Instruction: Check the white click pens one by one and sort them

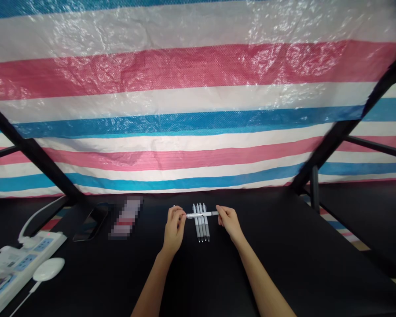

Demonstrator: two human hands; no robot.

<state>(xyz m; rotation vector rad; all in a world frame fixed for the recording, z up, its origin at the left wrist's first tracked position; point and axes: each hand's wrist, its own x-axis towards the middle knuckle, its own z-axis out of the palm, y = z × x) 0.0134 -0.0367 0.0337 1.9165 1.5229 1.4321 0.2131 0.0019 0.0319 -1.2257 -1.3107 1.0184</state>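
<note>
A white and clear pen (207,214) lies level between my two hands. My left hand (174,229) is closed in a pinch at its clear left end. At the thin right end, the fingers of my right hand (230,222) are also pinched on the pen. Below it, several white and grey pens (202,231) lie side by side on the black table (201,273), tips toward me. The held pen crosses over their upper parts; whether it touches them I cannot tell.
To the left lie a black phone (91,222) and a pixelated flat item (126,219). A white power strip (26,266) with plugs and a white oval device (49,268) sit at the left edge. Striped sheeting (185,110) hangs behind, between black frame bars (333,132).
</note>
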